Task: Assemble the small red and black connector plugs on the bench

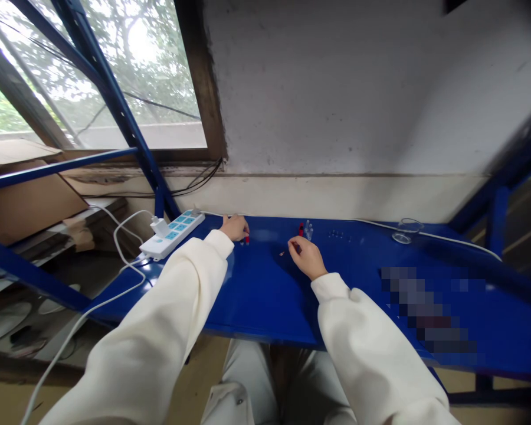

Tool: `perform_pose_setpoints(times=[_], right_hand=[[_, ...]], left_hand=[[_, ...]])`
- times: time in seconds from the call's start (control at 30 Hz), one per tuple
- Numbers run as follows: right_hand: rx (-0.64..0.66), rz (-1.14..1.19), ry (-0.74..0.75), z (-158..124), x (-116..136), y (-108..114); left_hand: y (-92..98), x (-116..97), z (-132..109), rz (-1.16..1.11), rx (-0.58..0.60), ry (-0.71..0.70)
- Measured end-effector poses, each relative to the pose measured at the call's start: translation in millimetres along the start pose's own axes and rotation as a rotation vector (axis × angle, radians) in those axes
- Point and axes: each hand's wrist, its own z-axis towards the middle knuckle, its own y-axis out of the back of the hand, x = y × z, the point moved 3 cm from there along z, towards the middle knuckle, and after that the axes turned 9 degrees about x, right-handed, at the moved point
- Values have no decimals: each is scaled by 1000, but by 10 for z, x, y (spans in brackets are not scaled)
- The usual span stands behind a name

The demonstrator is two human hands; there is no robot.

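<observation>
My left hand (235,228) is at the back of the blue table, its fingers curled down on a small red piece (247,240); the fingers hide part of it. To the right, my right hand (308,257) hangs over the table with thumb and forefinger drawn together. Whatever they pinch, if anything, is too small to make out. Just behind the right hand stand a red tube-like piece (301,228) and several small clear tubes (308,230). Several tiny clear pieces (336,235) lie to the right of these.
On the blue table (256,289), a white power strip (172,235) with a plugged-in cable is at the left. A clear glass cup (406,231) stands at the back right, by a white cable. A pixelated patch hides something at the right. Blue frame posts flank the table.
</observation>
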Motion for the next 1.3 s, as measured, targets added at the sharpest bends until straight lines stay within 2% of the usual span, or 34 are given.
perform_pose_setpoints(times=[0.23, 0.37, 0.43, 0.5, 0.6, 0.73, 0.87, 0.97, 1.07, 1.3], right_hand=[[-10, -40, -23, 9, -1, 29], [-35, -149, -199, 10, -78, 105], [8, -212, -342, 3, -156, 137], [77, -270, -457, -11, -231, 154], [120, -363, -517, -31, -287, 163], [134, -403, -521, -50, -289, 123], [175, -381, -517, -53, -312, 49], [193, -371, -508, -49, -350, -2], [210, -360, -518, -47, -386, -48], [219, -352, -534, -27, -413, -107]], left_hand=[[-22, 22, 6, 41, 39, 3], [-3, 15, -19, 61, 71, 12], [42, -40, -53, 52, 19, -1], [101, -160, -103, 22, -97, -41], [122, -456, -180, -46, -254, -163], [-112, -914, -183, -85, -215, -326], [-446, -1206, -56, -133, -77, -295], [-603, -1312, 60, -159, -54, -227], [-683, -1369, 154, -155, -72, -160], [-637, -1427, 233, -120, -261, -78]])
